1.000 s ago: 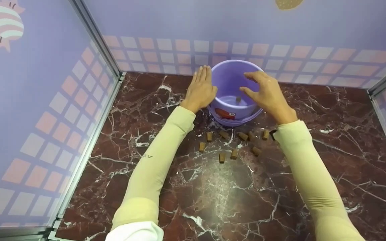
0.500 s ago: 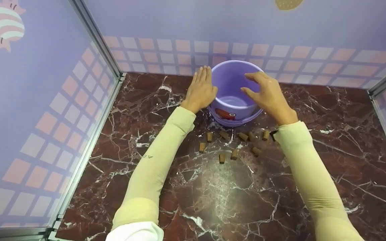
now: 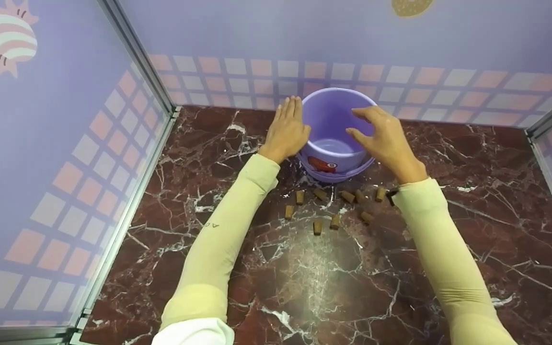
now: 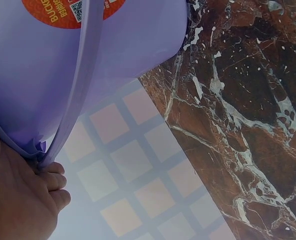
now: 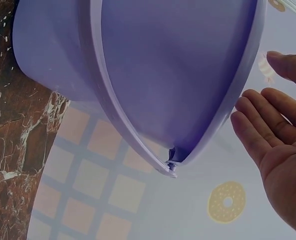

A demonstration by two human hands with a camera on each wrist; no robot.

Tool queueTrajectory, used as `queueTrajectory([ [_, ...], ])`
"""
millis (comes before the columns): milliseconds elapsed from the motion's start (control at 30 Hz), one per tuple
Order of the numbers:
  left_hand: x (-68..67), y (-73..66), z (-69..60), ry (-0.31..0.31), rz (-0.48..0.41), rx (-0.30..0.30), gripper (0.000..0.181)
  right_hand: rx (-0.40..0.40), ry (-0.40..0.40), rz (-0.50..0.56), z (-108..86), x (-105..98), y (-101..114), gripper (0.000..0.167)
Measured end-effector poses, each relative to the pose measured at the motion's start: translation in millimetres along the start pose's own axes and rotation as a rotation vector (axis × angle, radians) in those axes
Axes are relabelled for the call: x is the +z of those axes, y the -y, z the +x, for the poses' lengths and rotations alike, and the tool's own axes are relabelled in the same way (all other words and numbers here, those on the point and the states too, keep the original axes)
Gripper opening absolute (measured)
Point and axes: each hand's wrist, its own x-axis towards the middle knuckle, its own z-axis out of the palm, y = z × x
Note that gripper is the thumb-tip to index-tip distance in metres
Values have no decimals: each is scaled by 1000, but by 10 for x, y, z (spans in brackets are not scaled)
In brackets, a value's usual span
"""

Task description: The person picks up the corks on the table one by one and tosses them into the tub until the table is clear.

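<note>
A purple bucket [image 3: 331,163] with a red fish sticker stands upright on the marble-patterned surface by the back wall. My left hand [image 3: 285,129] rests against its left rim with the fingers straight, close to where the bucket's handle [image 4: 80,80] joins. Over the right side of the opening hovers my right hand [image 3: 384,136], thumb and fingers spread apart with nothing between them. In the right wrist view, the right hand [image 5: 282,130] is apart from the rim. Several brown tapered corks [image 3: 335,221] lie scattered in front of the bucket. Part of the bucket's floor is hidden by its front wall.
Purple panels with pink and white squares form the back wall [image 3: 237,28] and the left wall [image 3: 55,143]. Metal edging [image 3: 132,191] runs along the left side of the dark red marble-patterned surface [image 3: 304,287].
One second ago a cork showed inside the bucket below my right hand; half a second ago it had gone from sight, and it stays unseen now. Both hands have hardly moved.
</note>
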Motion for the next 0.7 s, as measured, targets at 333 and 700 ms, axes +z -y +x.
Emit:
queueTrajectory([
  [333,12,10,-11,2,-3,-10,72,1,-49,33,-111,-10,3,45],
  [700,0,1,-8,6,-15,-9,72,-60,-123,26,-252,-50,42,44],
])
